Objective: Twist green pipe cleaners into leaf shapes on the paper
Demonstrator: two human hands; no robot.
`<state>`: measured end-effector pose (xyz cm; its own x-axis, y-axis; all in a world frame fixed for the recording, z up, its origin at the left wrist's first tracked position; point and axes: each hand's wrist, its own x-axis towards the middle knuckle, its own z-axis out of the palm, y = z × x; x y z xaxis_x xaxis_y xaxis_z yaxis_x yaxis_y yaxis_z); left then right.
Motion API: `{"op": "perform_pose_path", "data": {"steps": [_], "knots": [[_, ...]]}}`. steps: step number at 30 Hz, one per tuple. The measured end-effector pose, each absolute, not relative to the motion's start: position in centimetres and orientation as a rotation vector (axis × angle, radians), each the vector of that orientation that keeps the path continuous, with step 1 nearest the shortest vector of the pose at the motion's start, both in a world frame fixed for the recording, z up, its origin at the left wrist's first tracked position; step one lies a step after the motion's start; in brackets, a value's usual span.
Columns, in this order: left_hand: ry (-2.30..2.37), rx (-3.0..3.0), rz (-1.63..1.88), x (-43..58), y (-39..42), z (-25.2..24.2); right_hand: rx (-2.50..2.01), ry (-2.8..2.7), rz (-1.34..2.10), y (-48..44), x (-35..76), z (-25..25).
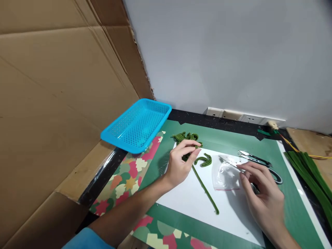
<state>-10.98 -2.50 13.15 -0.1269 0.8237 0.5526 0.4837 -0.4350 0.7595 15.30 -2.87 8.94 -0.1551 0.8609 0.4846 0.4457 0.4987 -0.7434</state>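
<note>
My left hand (183, 160) is closed in a pinch on a small piece of green chenille stem (197, 147), above white paper. A straight green chenille stem (206, 190) runs from below that hand across the paper. Just right of the hand lies a curled green piece (204, 160). My right hand (264, 193) has its thumb and forefinger together; what they hold, if anything, is hidden. Next to its fingertips is a clear plastic bag (225, 178). Scissors (277, 177) with dark handles show partly behind this hand; whether it grips them is unclear.
Several curled green pieces (192, 136) lie behind my left hand. Thread snips (255, 159) rest on the green mat (220, 133). A blue perforated basket (136, 150) stands at left by a cardboard wall (64, 79). Green stems (310, 178) lie at far right, near a plugged-in cord (286, 141).
</note>
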Motion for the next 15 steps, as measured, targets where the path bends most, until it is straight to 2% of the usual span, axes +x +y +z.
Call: {"op": "perform_pose_path", "data": {"steps": [8,13,15], "knots": [[1.405,1.95,1.541,-11.2,-2.0,13.3,-1.118,-1.773,0.187,-1.3,17.8,10.4],[1.359,2.041,1.536,-11.6,-1.2,11.7,-1.414,-1.677,-0.137,1.5,22.9,11.9],[1.367,2.055,1.539,-11.6,-1.0,11.4,-1.602,-1.708,-0.157,2.5,25.0,12.3]]}}
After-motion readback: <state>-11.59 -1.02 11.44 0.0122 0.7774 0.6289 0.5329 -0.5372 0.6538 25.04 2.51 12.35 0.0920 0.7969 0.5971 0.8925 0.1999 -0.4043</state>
